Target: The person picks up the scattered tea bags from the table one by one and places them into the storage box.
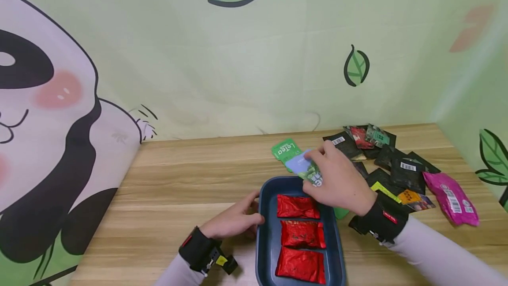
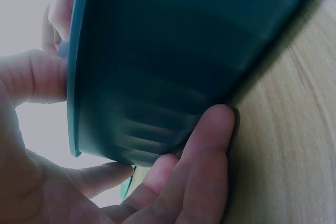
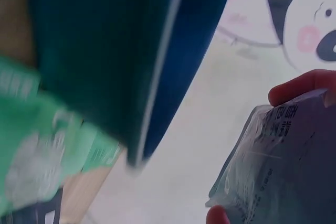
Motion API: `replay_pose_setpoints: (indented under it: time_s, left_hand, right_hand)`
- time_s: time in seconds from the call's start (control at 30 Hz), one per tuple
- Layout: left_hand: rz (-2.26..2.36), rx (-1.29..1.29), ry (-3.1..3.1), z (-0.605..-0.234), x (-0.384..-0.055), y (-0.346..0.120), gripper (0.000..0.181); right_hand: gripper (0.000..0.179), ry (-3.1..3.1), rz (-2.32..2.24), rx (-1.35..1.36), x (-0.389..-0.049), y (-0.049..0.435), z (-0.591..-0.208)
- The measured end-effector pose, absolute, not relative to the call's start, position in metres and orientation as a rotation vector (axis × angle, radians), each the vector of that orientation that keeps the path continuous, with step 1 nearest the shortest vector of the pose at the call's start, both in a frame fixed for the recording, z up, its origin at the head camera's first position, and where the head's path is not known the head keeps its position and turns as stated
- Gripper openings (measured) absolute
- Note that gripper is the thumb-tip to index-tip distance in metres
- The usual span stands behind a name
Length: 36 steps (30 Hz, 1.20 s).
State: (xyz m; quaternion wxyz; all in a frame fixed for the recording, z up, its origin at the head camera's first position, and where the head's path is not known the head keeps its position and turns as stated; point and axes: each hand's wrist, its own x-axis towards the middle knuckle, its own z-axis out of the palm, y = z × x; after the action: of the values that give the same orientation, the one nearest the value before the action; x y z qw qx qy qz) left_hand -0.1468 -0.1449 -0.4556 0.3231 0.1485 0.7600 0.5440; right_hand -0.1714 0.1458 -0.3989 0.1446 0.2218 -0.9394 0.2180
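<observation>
A dark blue tray [image 1: 339,250] holds three red foil packets [image 1: 300,265] in a column. Against the tray's left side rests my left hand [image 1: 234,220]; in the left wrist view its thumb [image 2: 39,76] touches the rim and its fingertips [image 2: 212,124] lie low on the outer wall. My right hand [image 1: 343,180] pinches a light blue and green sachet [image 1: 303,167] between thumb and fingers, above the tray's far right corner. The sachet's pale back with dark print [image 3: 273,156] shows in the right wrist view.
Beyond the tray lies a green packet [image 1: 286,148] marked LeTea, partly behind the held sachet. More green [image 1: 340,213] shows at the tray's right side. Several black packets [image 1: 409,175] are heaped at the right, beside a bright pink packet [image 1: 452,197]. A printed backdrop [image 1: 278,78] stands behind the table.
</observation>
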Motion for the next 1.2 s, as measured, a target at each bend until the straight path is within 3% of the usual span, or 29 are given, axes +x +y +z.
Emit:
replay_pose_setpoints:
  time_s: [0.4,0.77,1.07,1.2]
  left_hand:
    - [1.425,0.379,2.000,-0.453,-0.147,-0.145,0.069]
    - [1.424,0.379,1.994,-0.454,-0.146,-0.144,0.070]
    - [1.415,0.381,2.007,-0.455,-0.147,-0.144,0.073]
    - [1.413,0.381,2.007,-0.455,-0.146,-0.145,0.073]
  right_hand:
    - [0.059,-2.705,0.711,0.863,-0.132,0.127,-0.401]
    - [0.055,-2.590,0.798,1.263,-0.140,0.128,-0.403]
    - [0.057,-2.611,0.807,1.349,-0.154,0.133,-0.406]
    - [0.076,-2.709,0.761,1.336,-0.157,0.136,-0.408]
